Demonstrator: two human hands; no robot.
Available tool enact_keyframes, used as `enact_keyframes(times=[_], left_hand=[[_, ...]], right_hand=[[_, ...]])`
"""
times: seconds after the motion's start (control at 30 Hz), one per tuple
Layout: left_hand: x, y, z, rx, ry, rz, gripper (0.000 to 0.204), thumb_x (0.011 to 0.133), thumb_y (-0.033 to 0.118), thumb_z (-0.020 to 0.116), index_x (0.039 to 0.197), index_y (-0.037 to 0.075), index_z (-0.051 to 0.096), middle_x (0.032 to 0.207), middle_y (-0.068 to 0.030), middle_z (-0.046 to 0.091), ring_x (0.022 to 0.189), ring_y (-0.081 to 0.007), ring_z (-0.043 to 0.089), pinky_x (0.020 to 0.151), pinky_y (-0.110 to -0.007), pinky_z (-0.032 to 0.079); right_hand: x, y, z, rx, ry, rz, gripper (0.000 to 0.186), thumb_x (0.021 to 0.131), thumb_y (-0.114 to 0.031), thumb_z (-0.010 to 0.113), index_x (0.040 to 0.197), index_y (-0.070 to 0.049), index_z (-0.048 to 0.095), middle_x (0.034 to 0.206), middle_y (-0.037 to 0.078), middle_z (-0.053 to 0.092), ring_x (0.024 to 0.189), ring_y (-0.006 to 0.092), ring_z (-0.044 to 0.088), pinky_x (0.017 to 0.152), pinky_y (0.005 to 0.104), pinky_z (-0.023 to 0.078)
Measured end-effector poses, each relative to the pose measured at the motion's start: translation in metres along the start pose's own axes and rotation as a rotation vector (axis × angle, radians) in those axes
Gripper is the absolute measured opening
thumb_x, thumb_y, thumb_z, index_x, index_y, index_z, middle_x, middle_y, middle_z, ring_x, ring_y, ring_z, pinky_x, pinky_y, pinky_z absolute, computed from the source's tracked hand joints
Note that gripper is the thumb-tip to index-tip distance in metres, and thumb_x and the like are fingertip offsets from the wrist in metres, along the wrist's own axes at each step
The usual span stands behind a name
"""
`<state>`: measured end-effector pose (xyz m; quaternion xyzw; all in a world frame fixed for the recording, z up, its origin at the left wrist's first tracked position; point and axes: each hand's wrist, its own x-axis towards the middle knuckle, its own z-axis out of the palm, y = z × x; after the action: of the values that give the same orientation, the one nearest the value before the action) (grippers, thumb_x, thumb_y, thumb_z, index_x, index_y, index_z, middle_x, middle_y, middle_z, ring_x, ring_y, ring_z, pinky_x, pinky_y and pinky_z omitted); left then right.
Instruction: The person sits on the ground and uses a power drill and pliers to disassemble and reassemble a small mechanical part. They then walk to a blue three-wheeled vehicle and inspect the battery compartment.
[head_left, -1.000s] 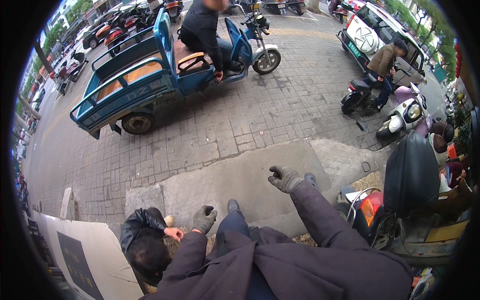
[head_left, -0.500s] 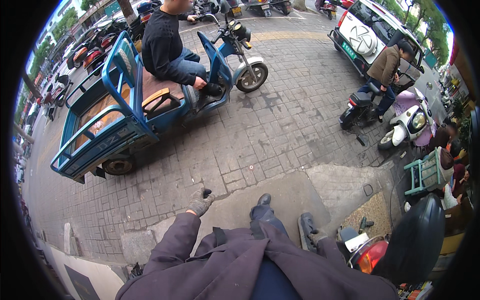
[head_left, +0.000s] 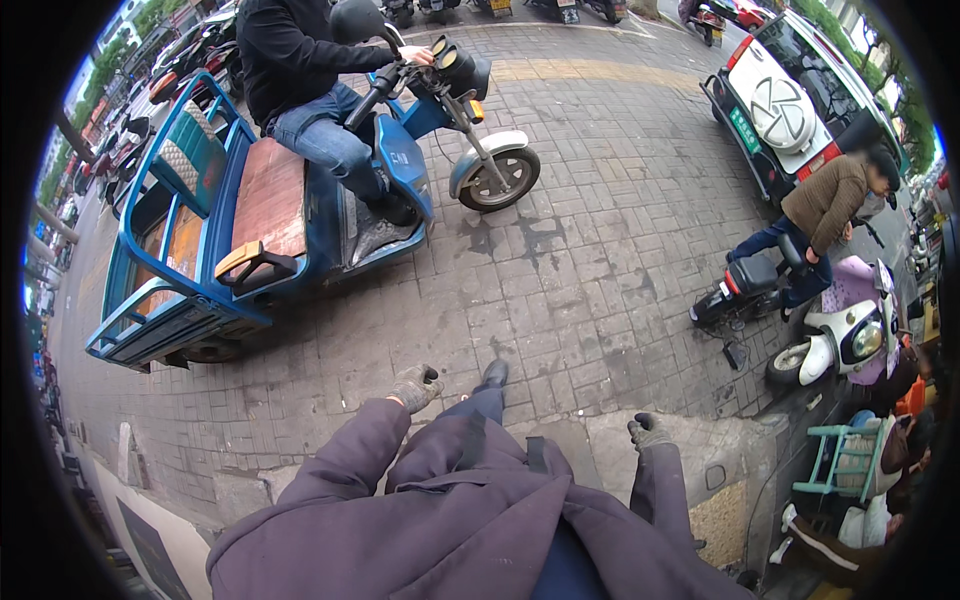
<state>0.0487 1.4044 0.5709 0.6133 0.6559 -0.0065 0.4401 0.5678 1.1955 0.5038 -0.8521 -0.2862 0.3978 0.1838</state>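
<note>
My left hand (head_left: 414,388), in a grey work glove with dark fingertips, hangs in the air in front of me. Its fingers are loosely bent and apart, with nothing visible in them. My right hand (head_left: 650,432), gloved the same way, is held out at my right side, fingers slightly curled and apart, also without anything visible in it. Nearest to the left hand is my own stepping leg, with a dark shoe (head_left: 495,373) on the paving. Ahead on the left stands a blue cargo tricycle (head_left: 400,165), ridden by a person in dark clothes.
A person in a brown jacket (head_left: 822,205) leans over a black electric scooter (head_left: 752,278) at the right. Beside it stands a white scooter (head_left: 850,340). A white car (head_left: 785,110) is parked behind. Lower right are a green chair (head_left: 840,460) and seated people.
I have stepped forward, closer to the tricycle. My right hand has swung forward and the left shifted slightly. The tricycle rider's hand has moved up to the handlebar.
</note>
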Motion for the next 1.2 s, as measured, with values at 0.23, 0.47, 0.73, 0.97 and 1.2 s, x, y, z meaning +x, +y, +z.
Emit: enact_keyframes(times=[0.23,0.47,0.73,0.97,1.2], left_hand=[[0.24,0.149,-0.003,0.11,-0.039,0.127,0.05,0.079,0.035,0.073,0.115,0.001,0.066,0.108,-0.0189,0.07,0.104,-0.0318,0.067,0.091,-0.039,0.052],[0.386,0.321,-0.057,-0.02,-0.003,0.184,0.047,0.082,0.031,0.07,0.117,0.001,0.065,0.11,-0.0184,0.07,0.104,-0.0314,0.067,0.091,-0.038,0.052],[0.544,0.427,-0.084,-0.124,0.159,0.002,0.043,0.082,0.028,0.072,0.115,0.002,0.064,0.107,-0.0195,0.07,0.102,-0.0318,0.067,0.09,-0.039,0.052],[0.623,0.506,-0.106,-0.303,0.21,-0.225,0.042,0.082,0.028,0.073,0.115,0.003,0.064,0.106,-0.018,0.07,0.102,-0.0306,0.067,0.09,-0.039,0.052],[0.797,0.57,-0.175,-0.434,0.26,-0.275,0.04,0.083,0.024,0.072,0.115,0.002,0.065,0.106,-0.0175,0.071,0.1,-0.0285,0.068,0.088,-0.036,0.053]], right_hand=[[0.151,-0.025,-0.069,0.003,0.074,0.188,0.049,0.087,-0.029,0.071,0.126,-0.001,0.058,0.092,0.015,0.07,0.065,0.0211,0.067,0.052,0.037,0.054],[0.262,-0.102,-0.112,0.216,-0.172,0.53,0.042,0.089,-0.025,0.068,0.121,-0.001,0.06,0.086,0.013,0.068,0.063,0.023,0.064,0.052,0.0406,0.052],[0.554,-0.242,-0.23,0.232,-0.262,0.389,0.032,0.091,-0.019,0.065,0.116,-0.001,0.061,0.08,0.012,0.065,0.057,0.0206,0.06,0.047,0.0389,0.048],[0.847,-0.529,-0.316,-0.225,-0.157,-0.125,0.034,0.09,-0.021,0.067,0.117,-0.001,0.063,0.082,0.01,0.068,0.053,0.0175,0.06,0.043,0.0323,0.046],[1.048,-0.76,-0.277,-0.257,-0.203,-0.392,0.034,0.09,-0.021,0.067,0.119,-0.004,0.062,0.089,0.01,0.07,0.059,0.0173,0.064,0.047,0.0311,0.049]])
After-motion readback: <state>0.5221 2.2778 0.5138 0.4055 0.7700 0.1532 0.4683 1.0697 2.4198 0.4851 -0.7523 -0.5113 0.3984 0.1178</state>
